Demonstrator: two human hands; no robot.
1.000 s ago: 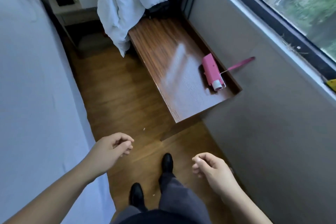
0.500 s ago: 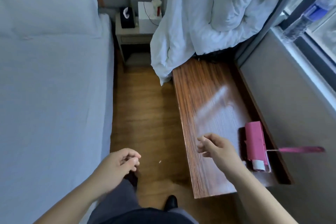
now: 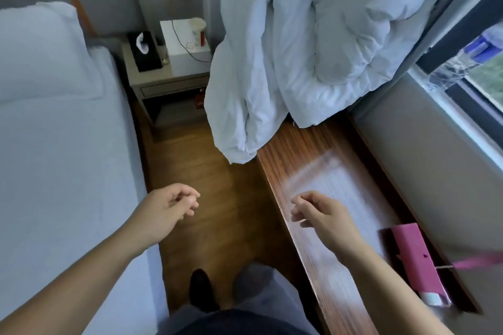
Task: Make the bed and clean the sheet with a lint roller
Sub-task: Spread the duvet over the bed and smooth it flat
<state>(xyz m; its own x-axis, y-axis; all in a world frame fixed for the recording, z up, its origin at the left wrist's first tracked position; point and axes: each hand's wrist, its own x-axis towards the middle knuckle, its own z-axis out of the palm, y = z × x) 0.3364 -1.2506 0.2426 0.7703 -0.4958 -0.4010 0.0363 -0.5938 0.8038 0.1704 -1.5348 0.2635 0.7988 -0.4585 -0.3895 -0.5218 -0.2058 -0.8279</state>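
With both my left hand point(image 3: 168, 208) and right hand point(image 3: 318, 213) loosely curled and holding nothing, I judge the bulky white duvet point(image 3: 313, 43) heaped at the counter's point(image 3: 326, 190) far end soft, light, best gathered by its hanging near-left corner.

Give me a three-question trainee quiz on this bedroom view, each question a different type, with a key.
1. True or false: the right hand is holding the lint roller.
2. Multiple choice: the white duvet is heaped A) on the bed, B) at the far end of the wooden ledge, C) on the floor.
3. Fill in: the black tissue box sits on the ____ beside the bed.

Key: 1. False, both it and the left hand hold nothing; the roller lies on the ledge. 2. B. 3. Nightstand.
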